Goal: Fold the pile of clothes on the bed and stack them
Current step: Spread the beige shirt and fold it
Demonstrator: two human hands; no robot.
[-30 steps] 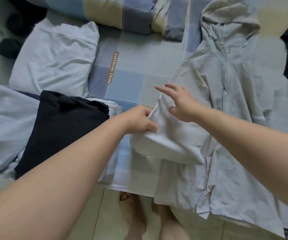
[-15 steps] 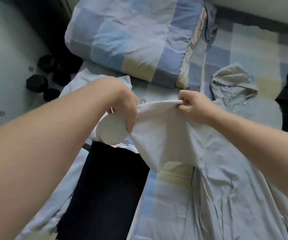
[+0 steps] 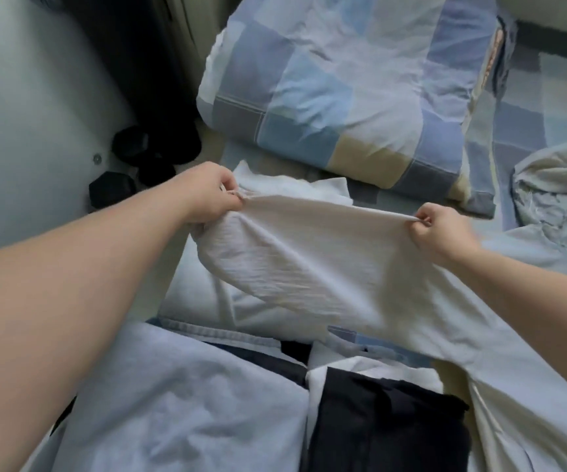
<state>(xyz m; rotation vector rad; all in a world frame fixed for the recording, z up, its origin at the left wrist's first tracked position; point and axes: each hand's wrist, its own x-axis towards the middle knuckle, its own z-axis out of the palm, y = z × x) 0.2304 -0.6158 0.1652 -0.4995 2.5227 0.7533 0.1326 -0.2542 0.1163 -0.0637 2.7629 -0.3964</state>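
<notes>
A pale grey hooded jacket [image 3: 326,267] is stretched in the air over the bed between both hands. My left hand [image 3: 208,194] pinches one end of its raised edge, and my right hand [image 3: 440,233] pinches the other end. The jacket's hood [image 3: 554,185] lies on the bed at the right. A folded white garment [image 3: 292,185] lies on the bed behind the stretched cloth. Below it sit a folded black garment [image 3: 384,424] and a light blue garment [image 3: 179,403].
A folded checked quilt [image 3: 343,80] in blue, grey and beige lies at the head of the bed. Black dumbbells [image 3: 128,165] sit on the pale floor at the left, beside the bed's edge.
Both hands have taken hold of the jacket's edge, lifted it and pulled apart, stretching it taut. The view has swung up and leftwards, towards the quilt and the floor.
</notes>
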